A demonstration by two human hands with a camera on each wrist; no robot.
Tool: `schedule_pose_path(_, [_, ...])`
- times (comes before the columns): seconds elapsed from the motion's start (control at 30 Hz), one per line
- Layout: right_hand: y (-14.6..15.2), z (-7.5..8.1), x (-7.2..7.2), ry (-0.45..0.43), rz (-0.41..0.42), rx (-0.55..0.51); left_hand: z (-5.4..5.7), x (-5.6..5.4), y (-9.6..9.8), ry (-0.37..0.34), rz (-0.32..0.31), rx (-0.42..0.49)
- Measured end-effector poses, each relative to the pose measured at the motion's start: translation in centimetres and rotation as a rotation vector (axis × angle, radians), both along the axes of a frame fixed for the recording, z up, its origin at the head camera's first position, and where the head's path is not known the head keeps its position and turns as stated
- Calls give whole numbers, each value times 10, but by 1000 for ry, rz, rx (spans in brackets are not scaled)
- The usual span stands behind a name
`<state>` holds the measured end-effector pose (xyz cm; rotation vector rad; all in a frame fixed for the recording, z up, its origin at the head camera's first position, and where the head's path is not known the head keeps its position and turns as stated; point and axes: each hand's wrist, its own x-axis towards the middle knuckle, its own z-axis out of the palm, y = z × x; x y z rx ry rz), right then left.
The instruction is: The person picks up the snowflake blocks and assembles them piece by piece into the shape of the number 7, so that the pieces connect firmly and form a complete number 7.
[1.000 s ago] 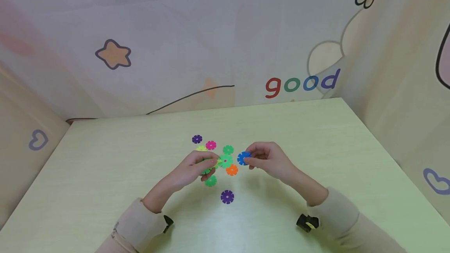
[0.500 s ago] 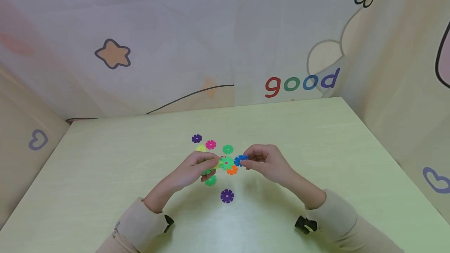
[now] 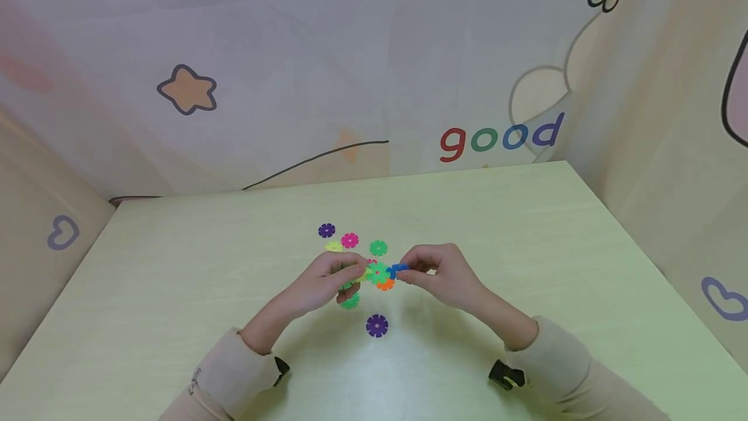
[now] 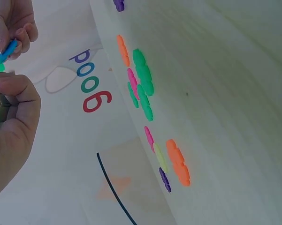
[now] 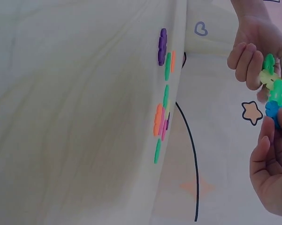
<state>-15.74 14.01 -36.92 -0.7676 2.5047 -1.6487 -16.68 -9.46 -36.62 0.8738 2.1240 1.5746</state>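
Since a second ago, the right hand (image 3: 447, 271) has shifted inward, bringing the blue, notched, flower-shaped plastic disc (image 3: 397, 271) up against a held green one and turning it nearly edge-on. Beyond the grip hangs a pale fabric backdrop (image 3: 292, 51) printed with cartoon shapes; below the grip spreads a light, wood-patterned table (image 3: 526, 226). Across from the right hand, the left hand (image 3: 333, 275) pinches a joined row of green and pale-yellow notched plastic discs (image 5: 276, 93). Right thumb and fingers pinch the blue disc, which sits between the two hands, touching the row's green end; whether their slots interlock cannot be told. Loose on the table, an orange notched disc (image 3: 385, 284) lies just under the grip, a purple one (image 3: 376, 326) nearer the person, a pink one (image 3: 350, 240) beyond the left hand.
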Motion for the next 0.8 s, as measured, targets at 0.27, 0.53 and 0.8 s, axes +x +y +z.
schedule_pose_path(0.27, [-1,-2,2,62,0,2,-6,2,5,110,142,-127])
schedule_pose_path(0.53, [-3,-5,4,168,12,-45,-9,3,7,118,182,-61])
schedule_pose_path(0.8, [-5,-8,3,195,23,-71,-8,3,7,107,143,-44])
